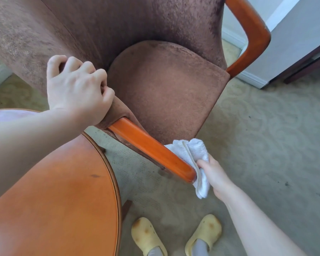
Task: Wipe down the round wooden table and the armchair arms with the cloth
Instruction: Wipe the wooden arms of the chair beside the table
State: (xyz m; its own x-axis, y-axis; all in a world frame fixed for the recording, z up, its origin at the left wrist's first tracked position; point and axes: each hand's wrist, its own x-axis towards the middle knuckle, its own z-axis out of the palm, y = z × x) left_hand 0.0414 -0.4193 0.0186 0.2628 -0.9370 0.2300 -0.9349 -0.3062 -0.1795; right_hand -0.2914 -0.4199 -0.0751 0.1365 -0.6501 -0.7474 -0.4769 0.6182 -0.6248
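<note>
Just beyond my left hand (pixel 76 87) spreads the armchair (pixel 166 89), big, plush and (I judge) heavy enough to stay put while I rub. That hand curls over the upholstered top of the near side, fingers bent round the padded edge, holding the chair steady. Below my left forearm lies the round wooden table (pixel 63 200), hard and glossy, probably slick under a rag. Between my two hands runs the near armchair arm (pixel 151 148), a polished orange rail, stiff and smooth; the far arm (pixel 251 34) stands well away, past the seat.

At the rail's rounded front end my right hand (pixel 215 177) pinches the cloth (pixel 192 154), a white terry rag, soft and limp, so it is best taken bunched, as here, with the thick fold pressed on the wood. It touches the rail's tip and inner side, a loose corner hanging down. My right arm reaches forward from lower right, wrist nearly straight, thumb on top of the folds; the other fingers are hidden beneath them.
</note>
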